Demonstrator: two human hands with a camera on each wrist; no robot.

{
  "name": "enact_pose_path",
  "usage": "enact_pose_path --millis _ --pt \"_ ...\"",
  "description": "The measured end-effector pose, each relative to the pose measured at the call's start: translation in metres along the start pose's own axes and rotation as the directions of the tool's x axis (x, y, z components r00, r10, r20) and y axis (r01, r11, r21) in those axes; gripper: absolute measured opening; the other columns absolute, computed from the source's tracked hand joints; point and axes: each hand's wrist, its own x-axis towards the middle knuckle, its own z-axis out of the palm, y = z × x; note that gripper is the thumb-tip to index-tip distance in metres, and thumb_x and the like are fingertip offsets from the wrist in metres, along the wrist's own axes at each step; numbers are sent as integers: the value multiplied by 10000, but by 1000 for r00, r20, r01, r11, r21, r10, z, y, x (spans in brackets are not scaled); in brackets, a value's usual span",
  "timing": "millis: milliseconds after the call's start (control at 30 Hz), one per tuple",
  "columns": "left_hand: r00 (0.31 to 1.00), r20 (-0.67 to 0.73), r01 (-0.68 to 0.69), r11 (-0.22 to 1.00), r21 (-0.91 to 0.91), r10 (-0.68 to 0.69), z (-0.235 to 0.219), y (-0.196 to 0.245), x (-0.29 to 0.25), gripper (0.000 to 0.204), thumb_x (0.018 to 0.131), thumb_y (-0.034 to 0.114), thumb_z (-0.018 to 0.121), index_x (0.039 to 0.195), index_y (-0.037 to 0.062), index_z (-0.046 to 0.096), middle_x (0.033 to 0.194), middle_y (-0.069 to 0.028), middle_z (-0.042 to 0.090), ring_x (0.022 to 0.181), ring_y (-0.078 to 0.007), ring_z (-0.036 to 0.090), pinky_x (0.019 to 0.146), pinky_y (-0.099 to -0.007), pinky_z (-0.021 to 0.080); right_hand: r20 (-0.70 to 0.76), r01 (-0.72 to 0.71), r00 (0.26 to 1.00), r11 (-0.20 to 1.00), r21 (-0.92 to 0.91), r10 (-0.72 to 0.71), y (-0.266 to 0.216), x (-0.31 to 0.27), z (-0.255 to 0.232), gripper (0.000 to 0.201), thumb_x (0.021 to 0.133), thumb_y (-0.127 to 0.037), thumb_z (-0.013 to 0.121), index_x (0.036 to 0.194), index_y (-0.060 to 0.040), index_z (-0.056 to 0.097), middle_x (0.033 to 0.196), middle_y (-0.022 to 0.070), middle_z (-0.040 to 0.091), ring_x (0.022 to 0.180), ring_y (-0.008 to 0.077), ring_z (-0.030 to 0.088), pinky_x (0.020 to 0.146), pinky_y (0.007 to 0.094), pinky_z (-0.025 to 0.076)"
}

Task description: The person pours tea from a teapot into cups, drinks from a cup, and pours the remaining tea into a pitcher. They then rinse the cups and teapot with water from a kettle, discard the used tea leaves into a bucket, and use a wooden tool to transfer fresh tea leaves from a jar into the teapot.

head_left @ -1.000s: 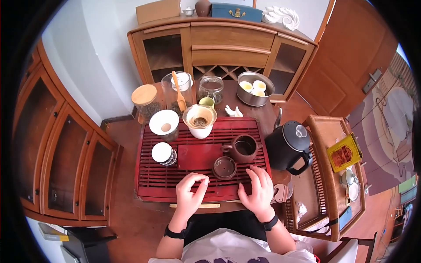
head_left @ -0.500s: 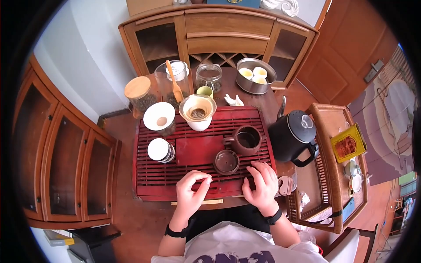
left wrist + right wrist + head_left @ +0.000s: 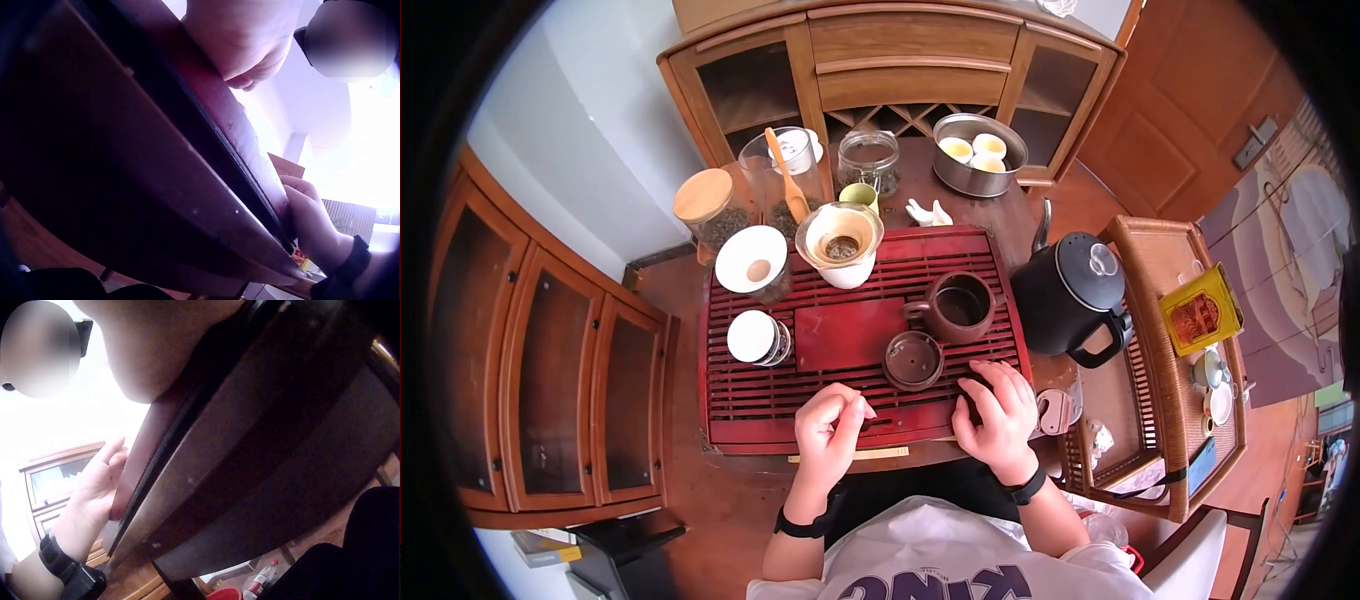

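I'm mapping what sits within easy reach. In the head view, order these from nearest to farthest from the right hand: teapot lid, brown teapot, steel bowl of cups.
1. Teapot lid, just left of the right hand.
2. Brown teapot, mid-tray, beyond the lid.
3. Steel bowl, far end of the table.

A wooden sideboard (image 3: pixel 900 75) with open shelves and a lattice rack stands against a pale wall (image 3: pixel 590 130) at the far side of the room. Along the left runs a row of 3 wooden cabinet doors (image 3: pixel 530 370) with dark glass panes. The floor (image 3: pixel 700 520) is brown. A wooden door (image 3: pixel 1210 110) closes off the right corner, and a wicker side table (image 3: pixel 1190 400) stands just beside it. Daylight is bright and even.
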Motion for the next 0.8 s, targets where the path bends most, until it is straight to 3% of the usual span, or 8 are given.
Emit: enact_pose_path --millis 333,400,567,633,700,800 --pt "1000 -12 21 1000 18 -21 3 3 2 274 971 9 586 702 -41 583 794 -95 646 723 -141 613 857 -327 518 -13 24 1000 1000 11 -23 2 -1 0 243 680 -88 735 920 -74 704 1077 109 686 974 309 670 909 436 547" --pt "998 -18 -57 998 10 57 4 1 4 283 940 -35 634 680 -41 522 791 -95 651 681 -109 589 608 -237 445 -27 9 1000 999 50 -8 2 -1 0 249 677 -79 753 921 -65 703 1071 112 687 971 311 670 893 431 550" --pt "999 -12 -32 999 6 33 3 0 7 285 939 -36 632 677 -38 520 788 -93 648 682 -113 590 610 -242 446 15 -126 992 940 318 128 -5 13 -14 291 681 -76 788 957 -51 701 1085 115 680 969 321 669 858 427 553" --pt "999 -10 -42 999 10 42 3 1 8 284 939 -38 631 677 -38 520 786 -92 647 681 -113 587 608 -244 445 75 12 996 921 390 -44 -13 29 -18 355 682 -88 799 1023 -55 703 1114 117 674 972 326 670 866 420 554" --pt "1000 -25 4 1000 -2 -4 3 2 8 275 941 -37 626 684 -37 528 780 -87 642 677 -109 574 606 -244 438 197 119 959 924 364 -201 -19 44 -20 484 700 -125 798 1166 -68 682 1223 146 636 1103 343 637 903 421 551" --pt "999 -34 -5 1000 -3 5 4 2 8 270 945 -34 620 689 -37 535 771 -81 635 672 -104 559 600 -244 427 292 127 927 930 345 -235 -31 60 -16 519 728 -119 770 1231 -68 649 1295 190 595 1204 373 588 950 434 539"
